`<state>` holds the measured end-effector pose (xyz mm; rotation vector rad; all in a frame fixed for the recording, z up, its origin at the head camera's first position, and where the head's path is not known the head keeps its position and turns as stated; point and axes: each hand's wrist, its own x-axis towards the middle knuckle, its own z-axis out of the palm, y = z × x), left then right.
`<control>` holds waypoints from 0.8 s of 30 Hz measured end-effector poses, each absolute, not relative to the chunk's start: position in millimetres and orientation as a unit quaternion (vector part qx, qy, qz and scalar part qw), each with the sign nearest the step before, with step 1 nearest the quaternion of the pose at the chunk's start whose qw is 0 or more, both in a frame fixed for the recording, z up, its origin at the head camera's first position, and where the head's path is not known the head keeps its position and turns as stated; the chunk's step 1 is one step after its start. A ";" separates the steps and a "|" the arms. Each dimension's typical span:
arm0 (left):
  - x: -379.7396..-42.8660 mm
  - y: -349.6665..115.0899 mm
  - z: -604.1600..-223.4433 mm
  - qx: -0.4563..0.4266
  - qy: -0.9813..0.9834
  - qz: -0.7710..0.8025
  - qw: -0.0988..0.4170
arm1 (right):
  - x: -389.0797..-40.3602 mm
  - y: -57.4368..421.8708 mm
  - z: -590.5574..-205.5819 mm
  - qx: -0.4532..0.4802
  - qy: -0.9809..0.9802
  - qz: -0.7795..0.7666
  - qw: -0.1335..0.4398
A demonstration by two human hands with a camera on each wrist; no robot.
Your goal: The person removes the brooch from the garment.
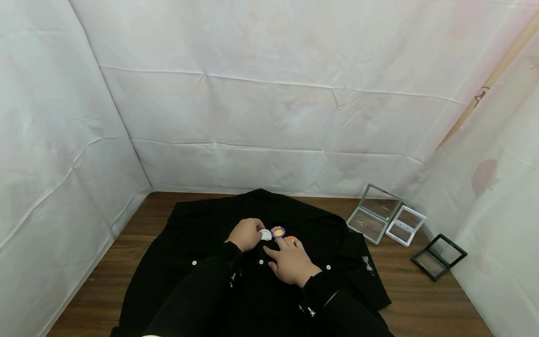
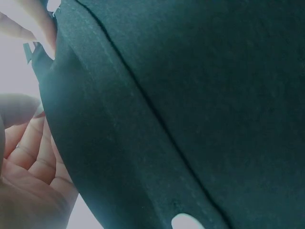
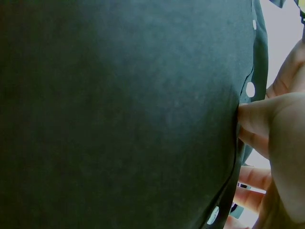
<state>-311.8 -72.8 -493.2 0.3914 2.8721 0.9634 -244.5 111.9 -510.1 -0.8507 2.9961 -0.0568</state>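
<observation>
A black shirt (image 1: 198, 234) with white buttons lies spread on the wooden table. On its chest are a white round badge (image 1: 266, 235), a purple badge with a yellow middle (image 1: 278, 231) and an orange badge (image 1: 292, 238). My left hand (image 1: 247, 234) pinches the white badge at its left edge, fingers curled. My right hand (image 1: 292, 263) rests on the shirt with fingers spread, partly covering the orange badge. Up close in the right wrist view, the right thumb (image 3: 255, 119) presses the dark cloth (image 3: 143, 114) beside a white button (image 3: 250, 89). Dark cloth (image 2: 167, 95) fills most of the left wrist view.
Right of the shirt stand a large grey-green folding frame (image 1: 374, 219), a small white one (image 1: 406, 225) and a black one (image 1: 439, 257), each opened out with clear panes. White curtains (image 1: 261, 117) hang behind the table and along both sides.
</observation>
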 end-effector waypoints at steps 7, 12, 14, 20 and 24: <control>-309.3 -72.3 -489.6 0.126 0.939 0.317 0.046 | -243.5 111.7 -509.4 -0.273 0.962 -0.015 0.014; -310.5 -75.6 -491.9 0.128 0.941 0.310 0.042 | -241.7 110.3 -504.4 -0.272 0.962 -0.016 0.018; -311.4 -77.5 -493.0 0.125 0.943 0.307 0.042 | -240.4 109.8 -501.2 -0.273 0.962 -0.018 0.022; -313.6 -84.2 -496.1 0.128 0.945 0.298 0.036 | -237.3 108.8 -493.7 -0.272 0.962 -0.021 0.025; -314.5 -89.1 -496.1 0.125 0.946 0.297 0.039 | -236.2 108.7 -492.7 -0.271 0.962 -0.019 0.022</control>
